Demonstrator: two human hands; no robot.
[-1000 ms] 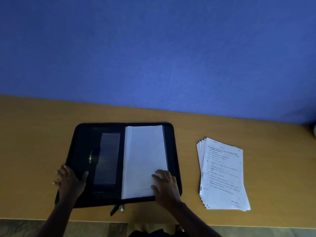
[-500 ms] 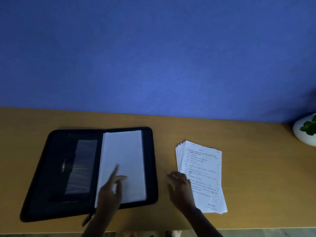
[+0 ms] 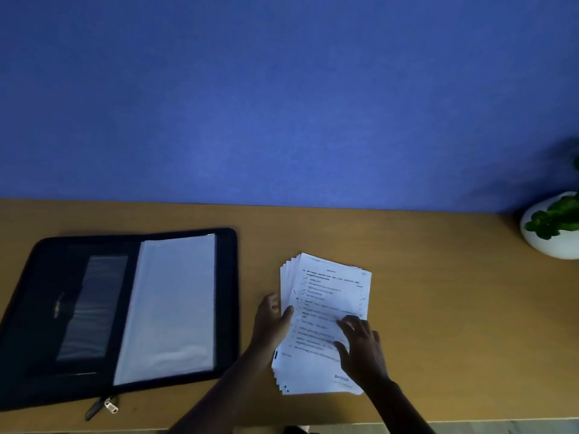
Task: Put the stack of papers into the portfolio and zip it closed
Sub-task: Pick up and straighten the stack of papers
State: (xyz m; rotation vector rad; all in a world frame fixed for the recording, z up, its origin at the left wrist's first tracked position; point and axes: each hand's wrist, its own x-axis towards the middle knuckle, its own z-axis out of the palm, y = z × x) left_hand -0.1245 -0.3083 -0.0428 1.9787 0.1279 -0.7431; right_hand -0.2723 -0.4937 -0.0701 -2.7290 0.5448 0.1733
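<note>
Left hand (image 3: pixel 273 322) open at fanned papers (image 3: pixel 329 311) edge, right hand (image 3: pixel 360 346) flat on top, neither gripping; uneven lift could scatter sheets short of portfolio (image 3: pixel 47 277) at lower left.

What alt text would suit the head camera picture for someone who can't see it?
Two hands, left hand and right hand, rest on a fanned stack of papers on a wooden table, beside an open black portfolio.

wall (image 3: pixel 282 89): I see plain blue filling the upper half | desk (image 3: pixel 454 324): tan wood across the lower half | plant pot (image 3: pixel 551 242): white, green leaves, right edge | floor (image 3: pixel 501 429): pale strip, bottom right | light: dim
</note>
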